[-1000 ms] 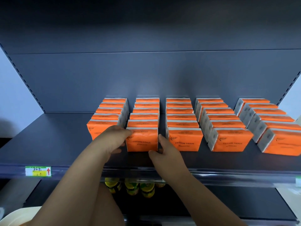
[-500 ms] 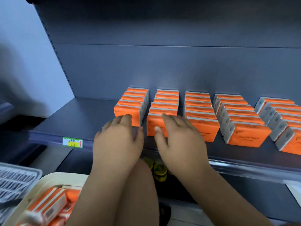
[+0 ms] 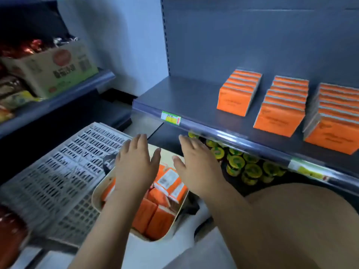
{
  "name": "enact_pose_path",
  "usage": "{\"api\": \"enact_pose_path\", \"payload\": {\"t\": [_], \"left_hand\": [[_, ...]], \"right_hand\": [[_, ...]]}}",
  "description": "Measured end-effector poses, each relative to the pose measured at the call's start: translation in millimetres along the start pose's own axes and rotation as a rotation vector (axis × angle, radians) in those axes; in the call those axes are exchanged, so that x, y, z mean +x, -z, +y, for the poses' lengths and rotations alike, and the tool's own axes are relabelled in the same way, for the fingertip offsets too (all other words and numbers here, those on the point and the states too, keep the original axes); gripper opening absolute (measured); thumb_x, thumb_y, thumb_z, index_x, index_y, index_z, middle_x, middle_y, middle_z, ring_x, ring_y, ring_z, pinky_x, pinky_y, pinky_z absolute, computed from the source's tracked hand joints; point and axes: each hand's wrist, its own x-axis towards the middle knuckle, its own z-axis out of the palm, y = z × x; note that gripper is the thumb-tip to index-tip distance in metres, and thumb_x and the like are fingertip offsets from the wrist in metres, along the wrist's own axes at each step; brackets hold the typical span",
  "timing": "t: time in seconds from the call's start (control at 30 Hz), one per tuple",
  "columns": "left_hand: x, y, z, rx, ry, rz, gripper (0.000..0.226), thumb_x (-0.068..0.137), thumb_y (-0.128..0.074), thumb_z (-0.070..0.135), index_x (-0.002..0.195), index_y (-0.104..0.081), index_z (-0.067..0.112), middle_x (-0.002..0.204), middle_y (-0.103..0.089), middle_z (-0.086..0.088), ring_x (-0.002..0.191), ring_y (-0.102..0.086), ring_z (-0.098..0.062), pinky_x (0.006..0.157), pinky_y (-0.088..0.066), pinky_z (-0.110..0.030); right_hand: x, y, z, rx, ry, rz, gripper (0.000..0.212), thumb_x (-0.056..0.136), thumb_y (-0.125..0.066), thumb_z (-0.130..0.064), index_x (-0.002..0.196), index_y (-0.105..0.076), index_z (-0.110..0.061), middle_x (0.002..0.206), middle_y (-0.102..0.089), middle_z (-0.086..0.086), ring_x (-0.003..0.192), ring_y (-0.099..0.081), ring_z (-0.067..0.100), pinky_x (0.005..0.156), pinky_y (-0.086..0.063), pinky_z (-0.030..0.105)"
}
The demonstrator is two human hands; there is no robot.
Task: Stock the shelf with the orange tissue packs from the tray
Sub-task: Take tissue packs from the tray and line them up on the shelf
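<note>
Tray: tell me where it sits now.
Head view, low centre: the tray lies under the left hand and right hand, crate at its left, shelf up right.

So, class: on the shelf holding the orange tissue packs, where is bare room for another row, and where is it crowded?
The shelf is bare at its left end, between the upright and the leftmost row of packs. To the right the rows stand close, with narrow gaps.

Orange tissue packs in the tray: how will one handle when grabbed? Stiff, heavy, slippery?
Probably light and slightly squashy: the tissue packs in the tray look like soft-wrapped blocks. Their wrap looks smooth, so possibly a bit slippery. Boxy, so unlikely to roll; the rows on the shelf stand upright, but a narrow one might tip if pushed.
</note>
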Motion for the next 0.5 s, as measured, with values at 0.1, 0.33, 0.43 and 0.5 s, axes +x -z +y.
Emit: {"api": "enact_pose_path", "payload": {"t": [0.1,0.33,0.43,0.5], "left_hand": [[-15,-18,-26,-0.040,0.060,-0.091,0.058,0.097,-0.051,0.047,0.142,-0.054,0.010,0.145,-0.058,-0.012,0.134,-0.050,-0.041,0.106,-0.043,-0.056],[-49,-80,-54,-0.061,0.129,-0.379,0.057,0.099,-0.055,0.046,0.147,-0.047,0.016,0.150,-0.052,-0.010,0.137,-0.045,-0.040,0.106,-0.044,-0.057],[-57,-100,-64,-0.053,0.190,-0.481,0.058,0.101,-0.052,0.046,0.151,-0.043,0.017,0.156,-0.046,-0.011,0.141,-0.043,-0.039,0.110,-0.040,-0.056],[-60,-109,-68,-0.060,0.225,-0.514,0.057,0.101,-0.052,0.044,0.151,-0.042,0.018,0.156,-0.046,-0.009,0.141,-0.043,-0.038,0.112,-0.037,-0.055]], "right_hand": [[-14,-36,12,-0.090,0.011,-0.187,0.061,0.102,-0.051,-0.040,0.154,-0.040,-0.009,0.148,-0.053,0.009,0.138,-0.046,0.029,0.112,-0.037,0.043],[-30,-76,24,-0.054,-0.086,-0.310,0.046,0.103,-0.049,-0.034,0.143,-0.050,-0.011,0.140,-0.058,0.012,0.130,-0.051,0.032,0.105,-0.044,0.044],[-27,-91,19,0.011,-0.115,-0.342,0.049,0.103,-0.049,-0.034,0.147,-0.048,-0.013,0.140,-0.058,0.010,0.129,-0.052,0.030,0.102,-0.044,0.041],[-24,-104,18,0.048,-0.139,-0.364,0.047,0.102,-0.049,-0.036,0.144,-0.050,-0.016,0.134,-0.060,0.008,0.124,-0.055,0.029,0.098,-0.048,0.041]]}}
